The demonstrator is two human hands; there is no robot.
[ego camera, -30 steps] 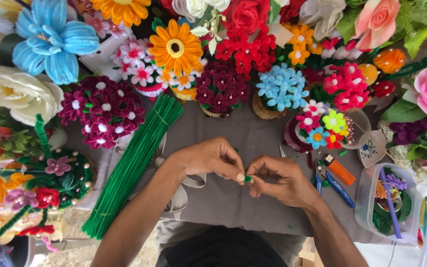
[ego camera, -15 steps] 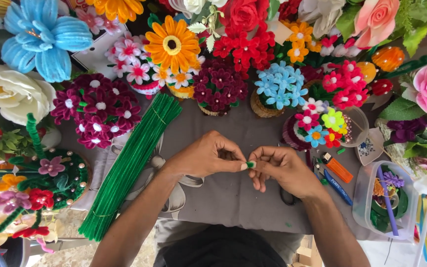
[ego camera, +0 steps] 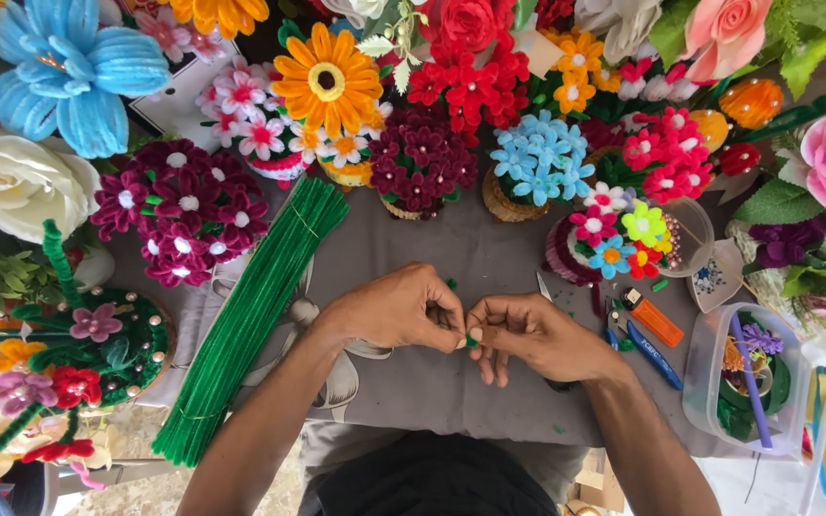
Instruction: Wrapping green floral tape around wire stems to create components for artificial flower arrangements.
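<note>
I had a small green piece (ego camera: 470, 339) pinched between the fingertips of both hands, low over the grey tabletop (ego camera: 489, 258) and just in front of me. My left hand (ego camera: 399, 311) gripped it from one side with thumb and forefinger closed tight; my right hand (ego camera: 532, 334) met it from the other side, its grip just as narrow on the same bit. I judged this to be a shaping step, bending or twisting a short length of green fuzzy wire. Any further turn would have called for a firm pinch on one side and a small, controlled roll on the other, since so little of the piece stuck out.

Most of it was buried between my fingers, so I could not tell its shape or length. The bundle of green stems (ego camera: 250, 320) lay well to the left, untouched. Something dark lay under my right wrist, too hidden to name. The clear tub (ego camera: 709, 401) on the right ran partly behind other things.
</note>
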